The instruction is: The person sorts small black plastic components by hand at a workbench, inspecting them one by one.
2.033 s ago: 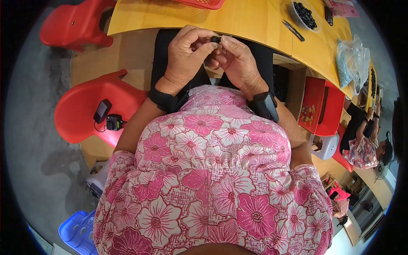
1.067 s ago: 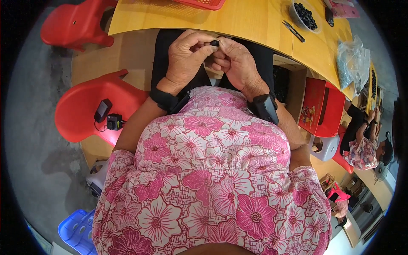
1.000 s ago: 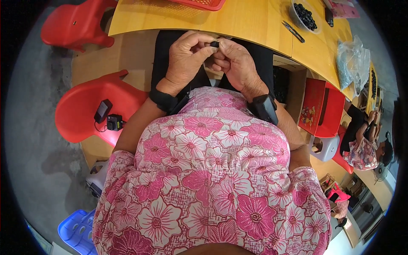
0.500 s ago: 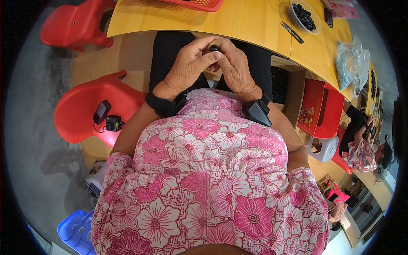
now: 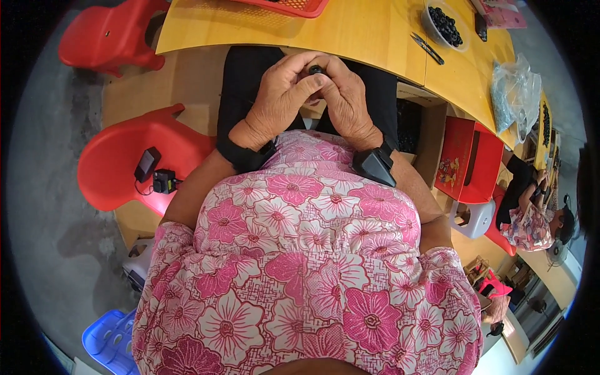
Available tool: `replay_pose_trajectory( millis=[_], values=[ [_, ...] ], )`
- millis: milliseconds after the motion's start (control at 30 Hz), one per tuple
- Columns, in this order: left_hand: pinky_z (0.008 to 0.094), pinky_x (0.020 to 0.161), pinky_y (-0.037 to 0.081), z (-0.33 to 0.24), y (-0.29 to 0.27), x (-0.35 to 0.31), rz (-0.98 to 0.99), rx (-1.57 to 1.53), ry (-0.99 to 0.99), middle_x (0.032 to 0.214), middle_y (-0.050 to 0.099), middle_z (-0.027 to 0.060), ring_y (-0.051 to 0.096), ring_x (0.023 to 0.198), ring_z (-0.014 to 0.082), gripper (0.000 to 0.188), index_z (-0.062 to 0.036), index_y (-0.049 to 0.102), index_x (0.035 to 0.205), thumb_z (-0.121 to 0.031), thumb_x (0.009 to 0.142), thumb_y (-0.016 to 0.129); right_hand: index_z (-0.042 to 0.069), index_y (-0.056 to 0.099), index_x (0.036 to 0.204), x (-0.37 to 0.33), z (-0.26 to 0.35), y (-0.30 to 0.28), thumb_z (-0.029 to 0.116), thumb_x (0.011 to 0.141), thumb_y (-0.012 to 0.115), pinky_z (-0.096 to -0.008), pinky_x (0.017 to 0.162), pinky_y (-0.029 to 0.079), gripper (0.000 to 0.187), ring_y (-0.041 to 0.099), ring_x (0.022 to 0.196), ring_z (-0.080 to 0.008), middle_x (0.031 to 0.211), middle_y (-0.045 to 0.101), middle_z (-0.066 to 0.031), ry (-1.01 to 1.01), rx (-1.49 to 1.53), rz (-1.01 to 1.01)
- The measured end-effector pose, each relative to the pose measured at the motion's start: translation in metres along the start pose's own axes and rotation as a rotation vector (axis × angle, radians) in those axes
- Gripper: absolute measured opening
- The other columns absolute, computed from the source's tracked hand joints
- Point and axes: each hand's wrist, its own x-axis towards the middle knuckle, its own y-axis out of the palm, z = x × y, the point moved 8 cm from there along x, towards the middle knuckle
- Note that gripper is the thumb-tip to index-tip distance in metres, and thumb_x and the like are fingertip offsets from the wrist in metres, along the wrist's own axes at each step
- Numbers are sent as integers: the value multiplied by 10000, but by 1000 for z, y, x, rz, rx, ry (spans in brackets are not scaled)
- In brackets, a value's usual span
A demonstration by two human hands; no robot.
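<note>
Close together above my lap, near the table edge, are my left hand (image 5: 275,97) and my right hand (image 5: 350,100). Between their curled fingers and thumbs sits a small black round piece (image 5: 315,69), mostly covered. Both thumbs press near it, and their tips almost meet. The fingertips on its far side are hidden, so I cannot tell how each one grips it. A clear bowl (image 5: 427,26) on the table to the far right holds many small dark pieces (image 5: 446,26). Beside the bowl lie dark thread snips (image 5: 428,49).
The yellow table (image 5: 356,37) curves ahead, with a red basket (image 5: 300,9) at its far edge. A clear plastic bag (image 5: 515,94) lies at its right end. Red chairs (image 5: 125,147) stand left, one bearing small black devices (image 5: 164,180). Under the table is a red box (image 5: 465,162).
My hands stay together around the black piece, with only a slight shift of the fingers. The whole view has drifted a little to the left.
</note>
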Motion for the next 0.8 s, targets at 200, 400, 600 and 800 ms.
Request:
replay_pose_trajectory(
  millis=[200, 400, 600, 800],
  values=[
    [200, 645, 492, -5, 1, 0, -36, 9, 19, 938, 553, 59, 558, 752, 82, 337, 25, 541, 1165, -137, 876, 605, 19, 542, 1011, 0, 2, -2, 220, 938, 457, -275, 593, 470, 230, 574, 641, -174, 767, 564, -89, -8, 30, -6],
    [204, 661, 488, -26, 1, 3, -27, 182, 211, 926, 560, 44, 558, 774, 94, 351, -18, 552, 1183, -127, 857, 622, 22, 555, 1015, -1, 7, -8, 210, 938, 467, -251, 609, 461, 222, 558, 659, -133, 781, 570, -53, -2, 48, -41],
    [180, 727, 454, -16, 3, 0, 11, -68, 44, 968, 569, 11, 531, 810, 58, 341, -16, 531, 1225, -74, 891, 570, 12, 556, 1031, -2, -11, 8, 257, 947, 496, -218, 564, 392, 265, 411, 574, -68, 725, 465, 21, 314, 769, 54],
    [195, 632, 488, -12, -11, 4, -143, 114, 160, 804, 578, 18, 565, 704, 74, 250, -25, 635, 1056, 12, 812, 599, 0, 543, 1053, -6, -23, 22, 309, 954, 497, -242, 581, 367, 328, 300, 569, -64, 687, 354, 42, 447, 1144, 115]
  ],
)
